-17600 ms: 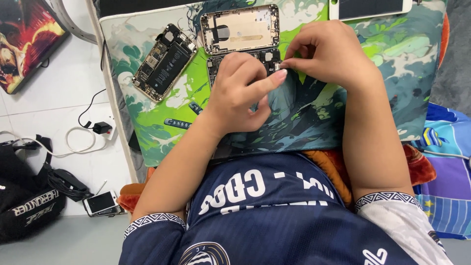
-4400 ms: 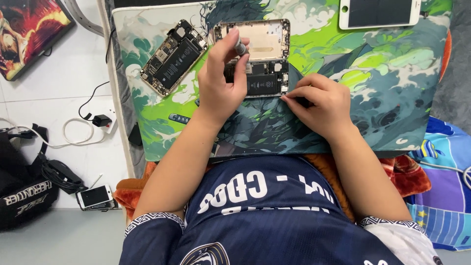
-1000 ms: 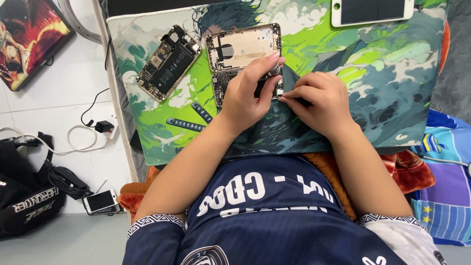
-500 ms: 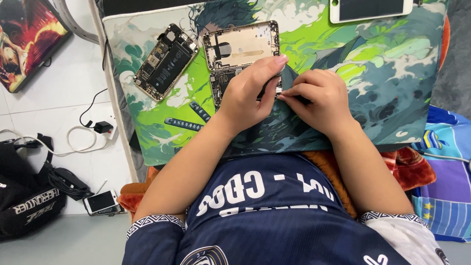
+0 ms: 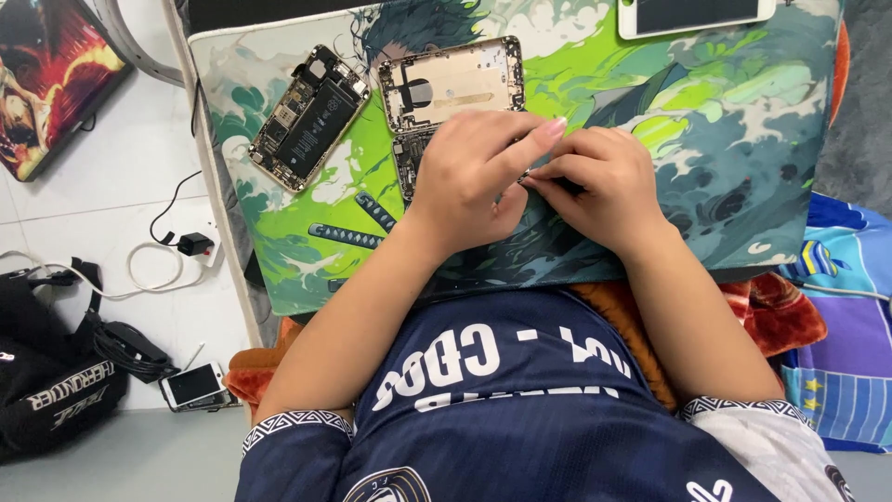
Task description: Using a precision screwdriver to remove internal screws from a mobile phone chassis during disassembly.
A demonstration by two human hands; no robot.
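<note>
- Head view: left hand [image 5: 469, 177] lies palm down over the lower half of an opened gold phone shell [image 5: 452, 82], fingers stretched right, fingertips meeting the right hand; whether it grips anything, cannot tell.
- Right hand [image 5: 595, 191] curled, fingers pinched together at the meeting point with the left fingertips on something tiny; too small to identify.
- Shell's upper half shows just above the left hand, inside facing up; circuit parts [image 5: 410, 160] peek out at the left hand's outer edge.
- Further left of the left hand: second opened phone [image 5: 309, 117], battery and boards exposed, lying at an angle.
- Above the right hand, at the far edge: white phone [image 5: 695, 13], screen up.
- All on a green-and-teal illustrated desk mat [image 5: 743, 139].
- Beyond the mat, left of the left arm: white tiled floor, charger with white cable [image 5: 177, 251], black bag [image 5: 51, 381], small phone [image 5: 195, 385] on the floor.
- Right of the right arm: colourful blue fabric [image 5: 841, 325].
</note>
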